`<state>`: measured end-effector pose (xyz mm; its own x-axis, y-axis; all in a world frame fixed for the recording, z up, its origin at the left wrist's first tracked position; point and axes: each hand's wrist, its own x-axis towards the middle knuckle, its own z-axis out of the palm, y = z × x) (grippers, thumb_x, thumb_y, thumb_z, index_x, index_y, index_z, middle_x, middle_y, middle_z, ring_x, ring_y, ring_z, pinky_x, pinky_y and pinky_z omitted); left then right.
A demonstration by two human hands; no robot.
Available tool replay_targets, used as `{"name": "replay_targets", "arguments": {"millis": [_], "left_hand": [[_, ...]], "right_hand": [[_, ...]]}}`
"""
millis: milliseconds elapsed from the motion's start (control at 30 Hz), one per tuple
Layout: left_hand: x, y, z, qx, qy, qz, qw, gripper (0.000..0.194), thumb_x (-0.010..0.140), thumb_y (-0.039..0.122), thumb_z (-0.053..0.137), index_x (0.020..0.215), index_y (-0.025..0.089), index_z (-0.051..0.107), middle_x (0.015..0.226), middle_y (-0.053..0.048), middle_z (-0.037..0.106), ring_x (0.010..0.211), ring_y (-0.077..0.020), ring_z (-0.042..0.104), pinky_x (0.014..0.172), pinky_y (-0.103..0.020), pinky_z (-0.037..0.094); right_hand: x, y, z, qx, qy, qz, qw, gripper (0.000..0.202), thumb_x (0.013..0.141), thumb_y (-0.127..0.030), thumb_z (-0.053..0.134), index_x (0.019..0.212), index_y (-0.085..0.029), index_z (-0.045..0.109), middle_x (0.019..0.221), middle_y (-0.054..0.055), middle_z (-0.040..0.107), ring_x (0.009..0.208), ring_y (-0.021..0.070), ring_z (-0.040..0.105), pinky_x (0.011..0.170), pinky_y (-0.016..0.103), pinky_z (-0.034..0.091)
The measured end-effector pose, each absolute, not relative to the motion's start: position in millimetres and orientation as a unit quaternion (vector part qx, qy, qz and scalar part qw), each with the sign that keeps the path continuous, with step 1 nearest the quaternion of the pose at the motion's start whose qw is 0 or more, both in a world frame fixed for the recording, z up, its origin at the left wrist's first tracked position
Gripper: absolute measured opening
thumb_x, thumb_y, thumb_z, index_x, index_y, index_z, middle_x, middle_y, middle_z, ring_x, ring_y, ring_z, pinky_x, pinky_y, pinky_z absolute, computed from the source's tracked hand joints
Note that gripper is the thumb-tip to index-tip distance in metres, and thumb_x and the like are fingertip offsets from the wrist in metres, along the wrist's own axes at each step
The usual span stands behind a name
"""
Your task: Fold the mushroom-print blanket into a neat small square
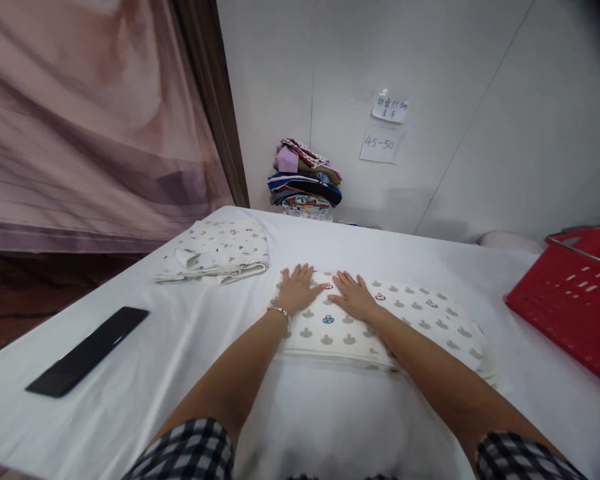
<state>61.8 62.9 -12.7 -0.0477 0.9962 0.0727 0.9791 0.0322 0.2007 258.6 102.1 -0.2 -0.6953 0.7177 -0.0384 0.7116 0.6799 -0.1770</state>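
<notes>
A white folded cloth (350, 333) printed with grey, red and blue mushroom-like shapes lies in a long strip across the table in front of me. My left hand (297, 291) rests flat on its left end, fingers spread. Close beside it, my right hand (353, 295) also presses flat on the cloth with the fingers apart. Neither hand grips anything. Farther left sits a second folded white cloth (225, 247) with small dark prints, apart from both hands.
The white-covered table (200, 340) carries a flat black object (90, 350) at the left. A red perforated basket (565, 300) stands at the right edge. Beyond the back edge is a stack of folded clothes (305, 180) against the wall. A pink curtain (90, 120) hangs at left.
</notes>
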Motion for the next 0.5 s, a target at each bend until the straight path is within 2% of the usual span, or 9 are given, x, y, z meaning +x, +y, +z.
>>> {"name": "replay_targets", "arguments": {"millis": [167,233,367,433,500], "left_hand": [[54.7,58.3,2.0,0.681,0.710,0.155,0.089,0.068,0.091,0.060,0.021,0.145,0.020,0.028,0.153,-0.010,0.026,0.142,-0.0235,0.017,0.114,-0.045,0.012],[47.6,48.3,9.2,0.672,0.718,0.147,0.108,0.065,0.091,0.057,0.026,0.142,0.017,0.033,0.153,-0.012,0.025,0.142,-0.0241,0.017,0.113,-0.042,0.017],[31.8,8.2,10.0,0.685,0.713,0.112,0.099,0.059,0.088,0.055,0.038,0.136,0.021,0.041,0.153,-0.010,0.025,0.142,-0.0262,0.014,0.113,-0.048,0.014],[26.2,-13.9,4.0,0.674,0.722,0.127,0.090,0.060,0.089,0.055,0.036,0.139,0.022,0.038,0.153,-0.009,0.025,0.142,-0.0261,0.014,0.113,-0.050,0.014],[23.0,-30.6,-1.5,0.646,0.744,0.151,0.082,0.060,0.090,0.053,0.036,0.139,0.020,0.037,0.153,-0.010,0.026,0.141,-0.0263,0.018,0.112,-0.047,0.018]], "right_hand": [[282.1,93.0,5.1,-0.405,-0.910,0.090,0.003,0.071,0.091,-0.063,0.017,0.146,-0.020,0.026,0.156,0.009,0.012,0.143,0.0250,0.007,0.113,0.050,0.007],[309.7,86.6,2.7,-0.428,-0.900,0.083,-0.011,0.069,0.091,-0.062,0.017,0.146,-0.021,0.028,0.156,0.008,0.013,0.143,0.0250,0.008,0.113,0.050,0.007],[407.3,76.5,-14.7,-0.502,-0.864,0.045,-0.017,0.066,0.091,-0.060,0.017,0.145,-0.025,0.029,0.155,0.005,0.017,0.142,0.0257,0.012,0.111,0.054,0.014],[466.0,72.9,-25.6,-0.543,-0.840,0.007,-0.008,0.062,0.090,-0.055,0.018,0.143,-0.026,0.034,0.154,0.005,0.023,0.141,0.0271,0.017,0.109,0.058,0.018],[517.9,69.1,-35.2,-0.544,-0.839,-0.015,-0.012,0.056,0.088,-0.049,0.022,0.134,-0.031,0.047,0.148,0.004,0.035,0.139,0.0302,0.023,0.105,0.064,0.022]]}}
